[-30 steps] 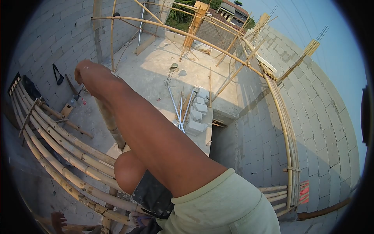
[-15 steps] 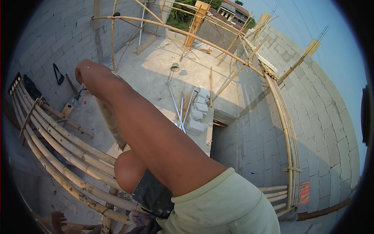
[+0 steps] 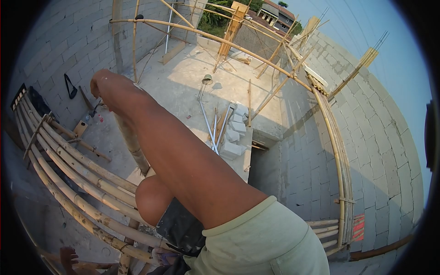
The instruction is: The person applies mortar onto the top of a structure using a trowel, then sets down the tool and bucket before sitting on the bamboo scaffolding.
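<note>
My right arm, in a pale green sleeve (image 3: 270, 243), reaches across the view to the upper left. At its end my right hand (image 3: 101, 83) bends down with its fingers curled, closed on the upper end of a thick bamboo pole (image 3: 130, 140). The forearm covers part of that pole, and most of the fingers are hidden. Under the arm a bare bent knee (image 3: 153, 199) shows beside black cloth (image 3: 181, 229). My left hand cannot be made out. At the lower left is a small, dark hand-like shape (image 3: 68, 256); whose it is I cannot tell.
Bamboo poles (image 3: 87, 183) lie side by side at the left as a platform. Below, a concrete floor (image 3: 169, 87) carries white blocks (image 3: 233, 133), metal strips (image 3: 208, 126) and a bucket (image 3: 207, 79). A floor opening (image 3: 263, 169) lies beside the grey block wall (image 3: 366, 151).
The view has shifted very slightly. My right hand keeps its place at the pole, with only a tiny change in the wrist.
</note>
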The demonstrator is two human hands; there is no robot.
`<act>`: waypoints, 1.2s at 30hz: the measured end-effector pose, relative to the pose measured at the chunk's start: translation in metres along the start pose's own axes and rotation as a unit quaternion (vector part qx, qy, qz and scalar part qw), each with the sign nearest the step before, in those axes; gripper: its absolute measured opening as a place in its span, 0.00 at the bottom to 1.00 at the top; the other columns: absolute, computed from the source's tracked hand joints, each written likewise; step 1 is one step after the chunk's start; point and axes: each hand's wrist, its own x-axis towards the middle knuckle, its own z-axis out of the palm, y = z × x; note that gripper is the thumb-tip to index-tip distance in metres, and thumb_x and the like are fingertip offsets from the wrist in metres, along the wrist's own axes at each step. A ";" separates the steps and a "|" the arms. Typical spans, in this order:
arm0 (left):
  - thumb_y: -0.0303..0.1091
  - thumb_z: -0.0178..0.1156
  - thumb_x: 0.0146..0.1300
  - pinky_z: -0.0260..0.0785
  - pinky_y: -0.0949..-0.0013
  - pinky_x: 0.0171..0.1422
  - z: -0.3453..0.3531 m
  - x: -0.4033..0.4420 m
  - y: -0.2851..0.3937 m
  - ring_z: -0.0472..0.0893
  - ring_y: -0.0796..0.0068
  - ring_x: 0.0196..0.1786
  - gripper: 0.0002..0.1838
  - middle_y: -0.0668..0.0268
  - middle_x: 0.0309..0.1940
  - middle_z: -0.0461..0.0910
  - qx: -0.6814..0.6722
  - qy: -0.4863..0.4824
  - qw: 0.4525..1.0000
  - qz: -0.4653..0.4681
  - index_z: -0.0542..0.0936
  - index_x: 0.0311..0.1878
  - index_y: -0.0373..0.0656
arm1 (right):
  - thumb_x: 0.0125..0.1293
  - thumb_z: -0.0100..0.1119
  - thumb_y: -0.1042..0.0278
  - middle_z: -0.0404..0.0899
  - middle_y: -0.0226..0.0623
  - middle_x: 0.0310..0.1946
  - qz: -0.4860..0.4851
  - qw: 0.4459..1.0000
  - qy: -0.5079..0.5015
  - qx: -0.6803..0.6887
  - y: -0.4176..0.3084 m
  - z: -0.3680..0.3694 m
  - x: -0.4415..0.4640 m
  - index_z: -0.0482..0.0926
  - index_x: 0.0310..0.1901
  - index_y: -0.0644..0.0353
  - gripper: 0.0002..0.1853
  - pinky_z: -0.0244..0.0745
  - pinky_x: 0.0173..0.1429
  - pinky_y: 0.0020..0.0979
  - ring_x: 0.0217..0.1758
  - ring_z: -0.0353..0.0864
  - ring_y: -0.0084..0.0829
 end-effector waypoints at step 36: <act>0.65 0.48 0.71 0.76 0.50 0.23 -0.009 -0.002 -0.008 0.83 0.53 0.32 0.32 0.58 0.41 0.84 -0.063 -0.076 0.995 0.024 0.80 0.51 0.41 | 0.67 0.61 0.51 0.80 0.32 0.65 -0.026 0.997 0.069 0.033 0.012 0.020 -0.033 0.79 0.67 0.33 0.26 0.76 0.64 0.45 0.62 0.82 0.41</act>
